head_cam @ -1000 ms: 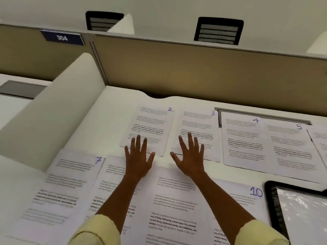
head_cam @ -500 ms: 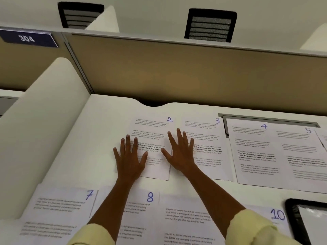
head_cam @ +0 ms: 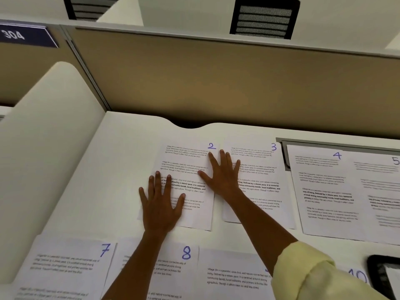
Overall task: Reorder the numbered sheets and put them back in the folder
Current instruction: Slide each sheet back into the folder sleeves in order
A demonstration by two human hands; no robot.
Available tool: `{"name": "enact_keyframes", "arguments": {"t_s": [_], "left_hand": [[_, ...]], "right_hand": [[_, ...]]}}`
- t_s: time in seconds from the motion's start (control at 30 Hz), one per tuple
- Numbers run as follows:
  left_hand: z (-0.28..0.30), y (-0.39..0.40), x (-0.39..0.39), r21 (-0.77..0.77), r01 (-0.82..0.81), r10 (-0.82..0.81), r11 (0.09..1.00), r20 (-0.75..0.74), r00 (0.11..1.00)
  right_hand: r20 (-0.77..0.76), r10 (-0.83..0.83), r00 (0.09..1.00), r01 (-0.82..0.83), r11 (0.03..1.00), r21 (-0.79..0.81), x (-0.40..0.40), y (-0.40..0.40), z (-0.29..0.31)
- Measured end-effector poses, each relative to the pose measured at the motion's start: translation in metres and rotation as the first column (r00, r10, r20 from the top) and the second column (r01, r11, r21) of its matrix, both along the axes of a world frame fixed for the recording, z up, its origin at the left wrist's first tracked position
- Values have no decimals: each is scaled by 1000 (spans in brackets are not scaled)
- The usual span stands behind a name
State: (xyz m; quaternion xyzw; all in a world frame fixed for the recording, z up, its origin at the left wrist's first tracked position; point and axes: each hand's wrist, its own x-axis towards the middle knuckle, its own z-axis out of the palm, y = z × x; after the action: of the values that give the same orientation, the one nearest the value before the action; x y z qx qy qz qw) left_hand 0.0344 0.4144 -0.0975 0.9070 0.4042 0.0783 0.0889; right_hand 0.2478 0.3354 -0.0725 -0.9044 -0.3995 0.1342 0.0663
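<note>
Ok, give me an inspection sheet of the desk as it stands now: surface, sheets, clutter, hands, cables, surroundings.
Surface: white desk, mostly covered by sheets.
Job's things: far row, sheet 2, sheet 3, sheet 4, sheet 5, with 4 and 5 overlapping; near row, sheet 7, sheet 8, an unnumbered-looking sheet, sheet 10. Black-edged folder at right edge.
Clutter: nothing seen.
Hands: left hand flat on sheet 2; right hand flat across sheets 2 and 3.
Cables: nothing seen.
Surroundings: beige partition, 304 sign, chair back.
</note>
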Motion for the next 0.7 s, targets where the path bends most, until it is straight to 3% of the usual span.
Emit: {"name": "enact_keyframes", "arguments": {"t_s": [0.2,0.3,0.57,0.7], "left_hand": [[1,0,-1,5,0,0,1000,-16,1000],[1,0,0,1,0,0,1000,-9,1000],[0,0,-1,-8,3,-3,1000,6,1000],[0,0,-1,-13,1,-1,1000,6,1000]], "right_hand": [[-79,-5,997,17,989,144,10,4,8],[-207,-59,977,114,957,267,13,9,10],[-475,-42,879,364,702,612,7,16,12],[-611,-108,784,554,565,611,1,17,18]]}}
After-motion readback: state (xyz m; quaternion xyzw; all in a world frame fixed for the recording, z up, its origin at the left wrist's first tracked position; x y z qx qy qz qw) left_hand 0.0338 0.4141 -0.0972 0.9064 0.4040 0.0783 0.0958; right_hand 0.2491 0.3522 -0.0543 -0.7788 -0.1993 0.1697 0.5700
